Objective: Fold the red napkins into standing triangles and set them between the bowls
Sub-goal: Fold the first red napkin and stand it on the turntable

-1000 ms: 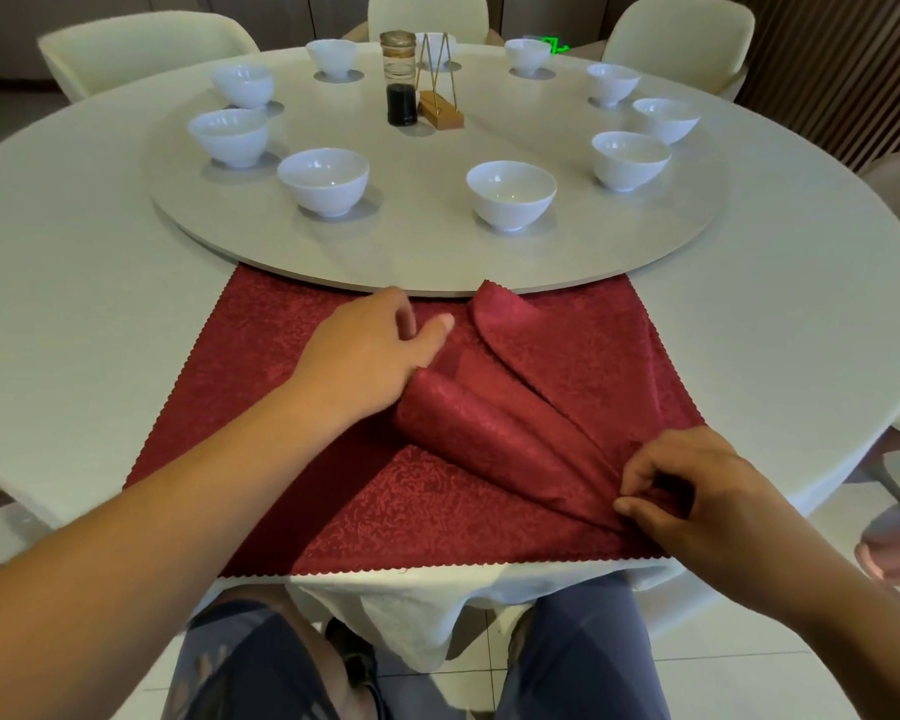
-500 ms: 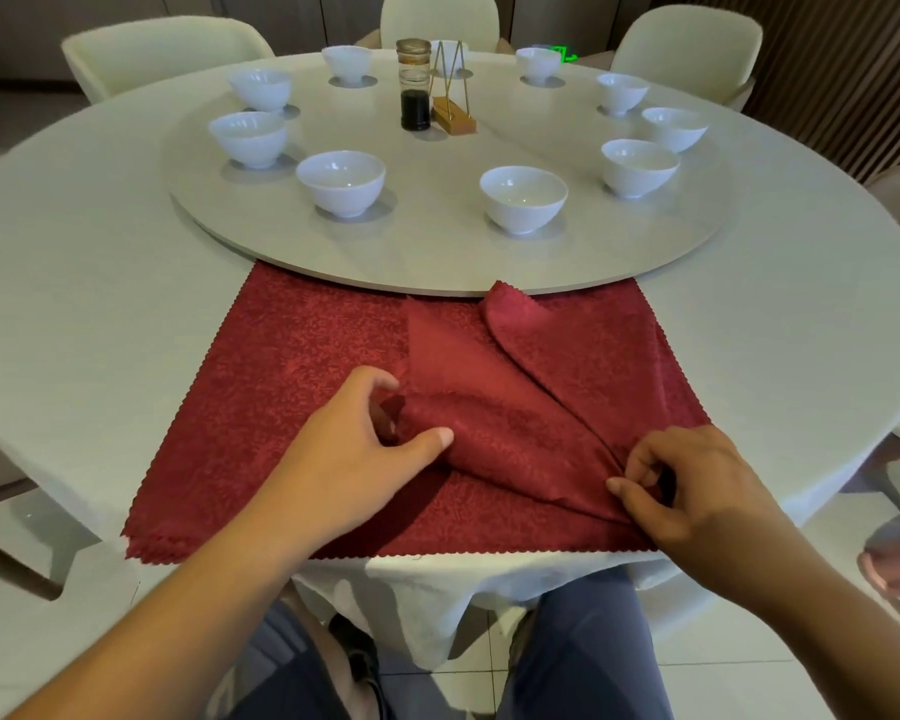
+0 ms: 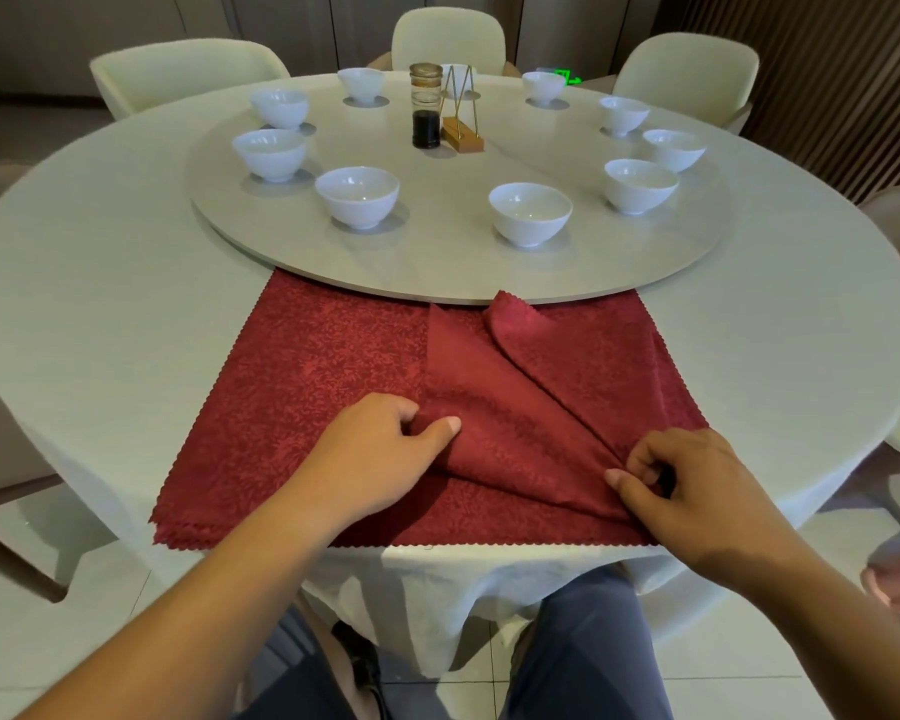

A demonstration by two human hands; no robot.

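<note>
Red napkins [image 3: 292, 387] lie in a flat stack at the near edge of the table [image 3: 100, 314], in the lower centre of the frame, their zigzag hems reaching the rim above my knees. I judge they sit this close so I can fold without stretching. Only the top napkin [image 3: 520, 407] is disturbed. My right hand [image 3: 692, 485], at the lower right of the stack, pinches the cloth near its corner between thumb and curled fingers, which seems meant to anchor that point as the pivot of the fold. My left hand [image 3: 380, 449], just left of centre, has thumb and fingers closed on a ridge of the same napkin. It gathers the cloth so the loose flap fans out from my right hand towards the far hem, where one corner curls up against the edge of the turntable [image 3: 437, 272]. The fold looks barely begun, and no triangle stands yet. On the turntable, white bowls [image 3: 357, 197] ring the rim with gaps between them, likely the spots for the finished napkins. At the upper centre a bottle [image 3: 426, 109] and a wooden stand [image 3: 461, 135] sit side by side, and pale chairs [image 3: 448, 39] wait behind the table.
</note>
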